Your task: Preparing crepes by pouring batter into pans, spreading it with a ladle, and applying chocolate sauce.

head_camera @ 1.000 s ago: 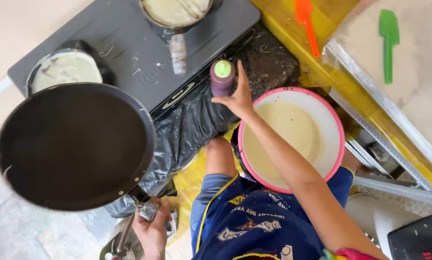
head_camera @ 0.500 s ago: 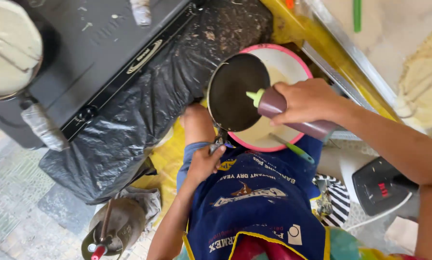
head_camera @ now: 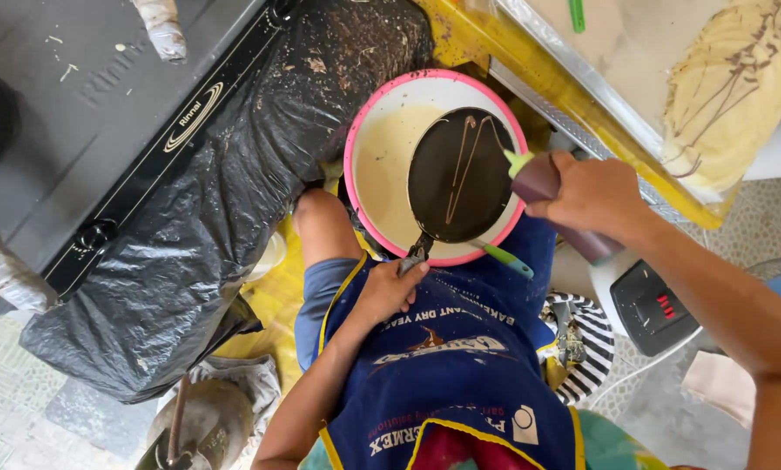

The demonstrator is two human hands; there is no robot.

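Note:
My left hand (head_camera: 389,292) grips the handle of a small black frying pan (head_camera: 457,177), held over a pink-rimmed white bowl of pale batter (head_camera: 382,157). My right hand (head_camera: 592,198) holds a dark maroon squeeze bottle (head_camera: 554,193) with a light green nozzle, its tip at the pan's right edge. Thin pale lines of batter lie across the pan's dark surface. A green-handled tool (head_camera: 505,258) sticks out from under the pan at the bowl's lower right rim.
A black gas stove (head_camera: 103,113) fills the upper left, with crumpled black plastic sheeting (head_camera: 225,209) draped beside it. A yellow-edged tray (head_camera: 669,96) at the upper right holds a thin cooked crepe (head_camera: 739,96). A small black device with red digits (head_camera: 656,305) sits at the right.
The view has shifted right and closer. The pan sits lower over the bowl, and lines of batter now show on its surface. My right hand with the bottle has moved to the pan's right edge.

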